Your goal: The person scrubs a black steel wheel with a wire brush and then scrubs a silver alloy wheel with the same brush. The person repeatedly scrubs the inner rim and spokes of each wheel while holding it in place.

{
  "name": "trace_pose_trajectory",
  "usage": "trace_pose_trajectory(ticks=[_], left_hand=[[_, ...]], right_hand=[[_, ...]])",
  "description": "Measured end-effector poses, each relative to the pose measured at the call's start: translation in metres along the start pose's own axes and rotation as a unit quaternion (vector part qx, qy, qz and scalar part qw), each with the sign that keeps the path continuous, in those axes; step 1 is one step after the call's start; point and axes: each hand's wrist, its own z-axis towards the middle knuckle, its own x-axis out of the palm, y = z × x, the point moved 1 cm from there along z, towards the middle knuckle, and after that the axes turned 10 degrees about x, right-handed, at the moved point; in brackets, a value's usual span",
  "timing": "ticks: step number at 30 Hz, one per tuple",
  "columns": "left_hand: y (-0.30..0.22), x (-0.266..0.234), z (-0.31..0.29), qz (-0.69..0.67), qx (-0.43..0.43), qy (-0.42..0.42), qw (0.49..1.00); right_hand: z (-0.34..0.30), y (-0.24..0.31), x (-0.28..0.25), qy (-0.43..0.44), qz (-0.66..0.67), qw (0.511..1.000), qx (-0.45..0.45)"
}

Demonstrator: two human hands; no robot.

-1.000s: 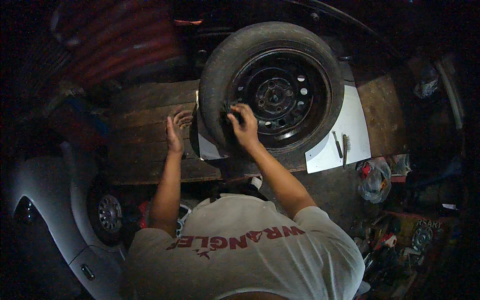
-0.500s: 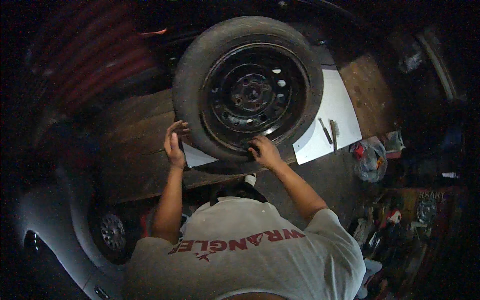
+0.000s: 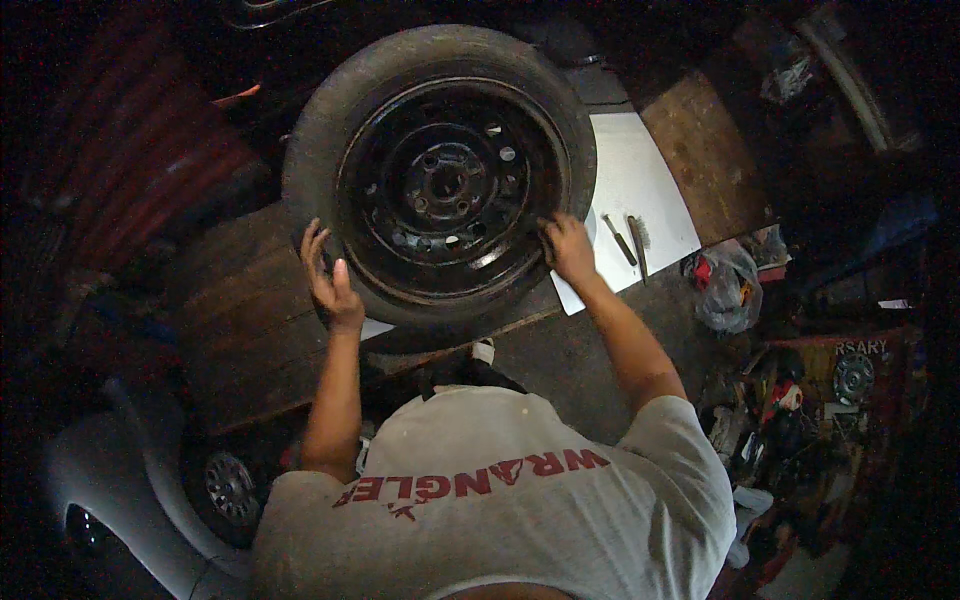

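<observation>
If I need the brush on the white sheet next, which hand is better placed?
Probably the right hand: it is nearer the brush; the left hand is at the opposite side of the wheel.

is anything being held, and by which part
The left hand, open at the tire, apparently holds nothing; whether the right hand, curled at the rim, holds anything cannot be told.

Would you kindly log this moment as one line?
left hand: spread, at lower left of tire | right hand: curled, contents unclear, at lower right of tire | wire brush: on white sheet
</observation>
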Motion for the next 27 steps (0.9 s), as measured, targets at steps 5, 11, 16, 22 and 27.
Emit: trace_pose_trajectory(ticks=[5,11,16,22,27], left_hand=[[-0.002,0.016,0.007,0.011,0.016,-0.006,1.0],[-0.003,0.023,0.007,-0.015,-0.022,-0.011,1.0],[-0.004,0.031,0.003,-0.032,-0.029,-0.015,0.999],[0.006,0.026,0.015,0.012,0.021,-0.016,1.0],[0.008,0.023,0.017,-0.009,0.036,-0.022,0.999]], right_hand=[[0.057,-0.025,-0.023,-0.087,-0.02,0.996,-0.021],[0.015,0.002,-0.007,-0.042,0.027,0.998,0.026],[-0.044,0.046,0.021,0.042,0.031,0.998,-0.018],[-0.002,-0.009,0.001,0.031,-0.011,0.999,-0.018],[0.061,-0.026,-0.025,-0.111,0.006,0.994,0.003]])
